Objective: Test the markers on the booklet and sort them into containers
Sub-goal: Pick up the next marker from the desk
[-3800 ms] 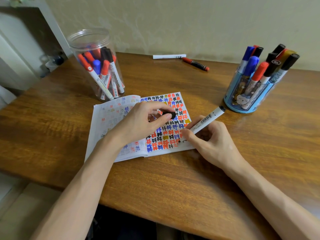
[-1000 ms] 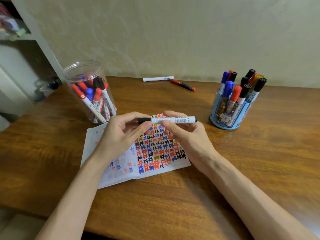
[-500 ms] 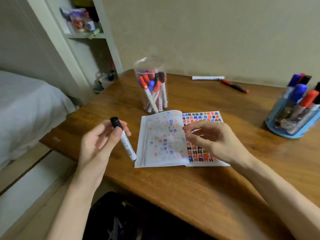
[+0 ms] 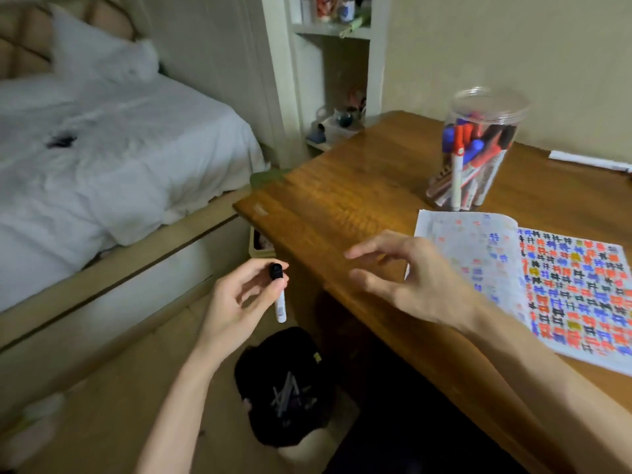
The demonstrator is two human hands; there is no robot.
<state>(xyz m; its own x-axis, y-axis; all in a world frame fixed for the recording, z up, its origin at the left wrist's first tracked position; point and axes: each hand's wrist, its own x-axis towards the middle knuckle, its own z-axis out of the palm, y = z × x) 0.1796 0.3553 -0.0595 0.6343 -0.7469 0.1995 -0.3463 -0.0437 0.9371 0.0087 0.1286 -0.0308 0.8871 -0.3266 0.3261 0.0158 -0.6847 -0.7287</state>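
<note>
Marker [image 4: 280, 306], white-barrelled with a black cap, was held nearly upright, cap uppermost, off the left edge of the desk [image 4: 342, 200] and over the floor. The left hand [image 4: 239, 302] pinched it just below the cap between thumb and curled fingers, the lower barrel hanging free beneath them. Directly below stood a black bin [image 4: 284, 388] on the floor; it held thin pale sticks, too blurred to identify.

The right hand [image 4: 410, 278] hovered above the desk with fingers loosely spread and nothing in its grasp, just left of the booklet [image 4: 547, 285]. The booklet lay open and flat near the front of the desk, its right page densely covered with red, blue, black and yellow test marks, its left page sparsely marked. Behind it stood a clear jar [image 4: 478, 107], lidless, holding capped markers [image 4: 456, 172] in red, blue and black, leaning at varied angles. A loose marker [image 4: 588, 160], white, lay by the wall at the far right. A bed [image 4: 119, 148] with white sheets and a shelf [image 4: 331, 29] filled the left background.
</note>
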